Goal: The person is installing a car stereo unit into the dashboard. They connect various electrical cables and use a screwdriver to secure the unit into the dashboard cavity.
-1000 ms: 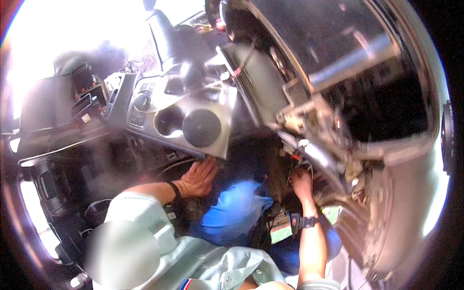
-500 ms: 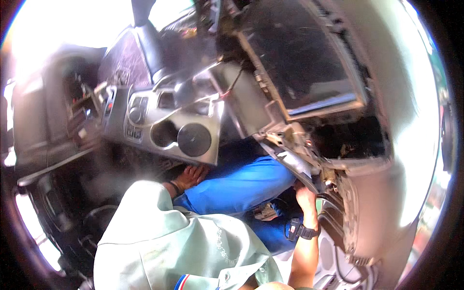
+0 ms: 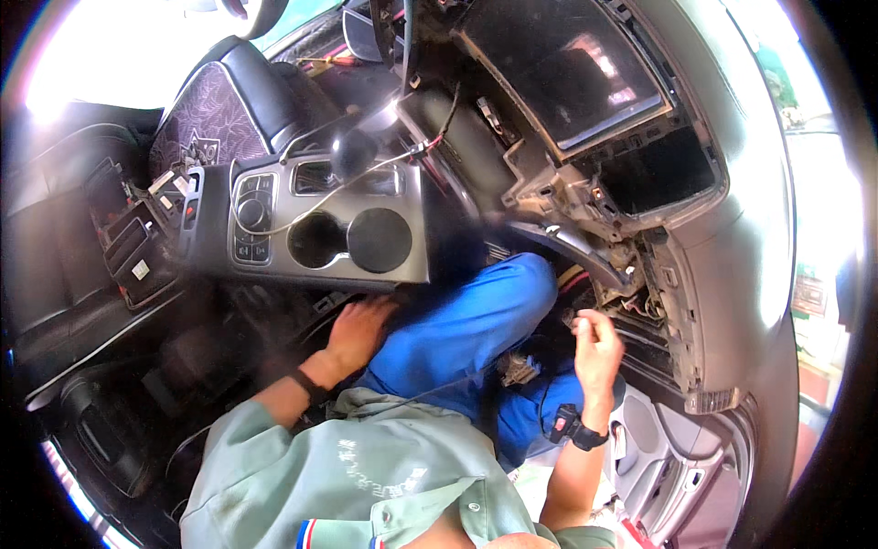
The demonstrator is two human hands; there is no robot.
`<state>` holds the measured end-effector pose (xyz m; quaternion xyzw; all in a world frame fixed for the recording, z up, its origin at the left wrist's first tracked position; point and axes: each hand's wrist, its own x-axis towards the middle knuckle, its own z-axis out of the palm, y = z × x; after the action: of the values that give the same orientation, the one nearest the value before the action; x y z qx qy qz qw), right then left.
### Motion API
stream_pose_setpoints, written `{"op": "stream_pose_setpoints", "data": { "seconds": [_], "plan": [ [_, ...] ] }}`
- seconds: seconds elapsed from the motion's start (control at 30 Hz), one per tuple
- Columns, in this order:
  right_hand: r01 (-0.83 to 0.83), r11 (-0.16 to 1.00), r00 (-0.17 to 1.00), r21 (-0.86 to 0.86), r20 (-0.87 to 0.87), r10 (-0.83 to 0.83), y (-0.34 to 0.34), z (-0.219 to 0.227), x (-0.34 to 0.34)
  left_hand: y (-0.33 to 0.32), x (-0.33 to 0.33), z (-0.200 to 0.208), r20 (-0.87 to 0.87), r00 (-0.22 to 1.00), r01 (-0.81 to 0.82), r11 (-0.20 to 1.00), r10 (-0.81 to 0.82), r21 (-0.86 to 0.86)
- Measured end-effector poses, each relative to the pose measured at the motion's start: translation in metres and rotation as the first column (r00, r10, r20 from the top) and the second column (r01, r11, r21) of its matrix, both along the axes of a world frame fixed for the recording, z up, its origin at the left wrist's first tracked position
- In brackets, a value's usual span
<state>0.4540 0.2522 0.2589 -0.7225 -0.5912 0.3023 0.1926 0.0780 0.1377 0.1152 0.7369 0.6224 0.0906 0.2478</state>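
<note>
Grey console edge (image 3: 366, 274) — left hand (image 3: 358, 331) just below

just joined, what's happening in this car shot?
A person in blue trousers sits inside a car with its dashboard stripped. The left hand rests low beside the centre console, just under its edge. The right hand is raised near the exposed wiring and brackets under the dash opening, fingers curled; whether it holds anything small is unclear. A loose cable trails across the console.

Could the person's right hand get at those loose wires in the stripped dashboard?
Probably yes: the right hand is raised just beside the exposed wires in the opened dashboard, with nothing visible between them.
</note>
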Motion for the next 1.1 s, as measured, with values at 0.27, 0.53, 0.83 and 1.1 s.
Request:
{"op": "stream_pose_setpoints", "data": {
  "seconds": [0.27, 0.53, 0.83, 1.1],
  "plan": [
    [0.186, 0.974, 0.961, 0.127, 0.182, -0.207, -0.038, 0.039, 0.034, 0.130, -0.022, 0.162, 0.402, 0.916, -0.199, 0.884, 0.014, 0.424],
    [-0.249, 0.961, 0.754, 0.125, 0.647, 0.111, -0.032, -0.028, 0.040, 0.303, -0.011, 0.107, -0.007, 1.000, -0.002, 0.740, 0.009, 0.673],
    [-0.167, 0.970, 0.783, 0.176, 0.622, 0.022, 0.004, -0.049, 0.035, 0.331, -0.007, 0.092, -0.070, 0.998, 0.037, 0.764, 0.011, 0.644],
    [-0.186, 0.980, 0.698, 0.073, 0.711, 0.079, 0.008, -0.049, 0.033, 0.323, -0.005, 0.096, 0.018, 0.996, -0.076, 0.730, 0.087, 0.679]
  ]
}}
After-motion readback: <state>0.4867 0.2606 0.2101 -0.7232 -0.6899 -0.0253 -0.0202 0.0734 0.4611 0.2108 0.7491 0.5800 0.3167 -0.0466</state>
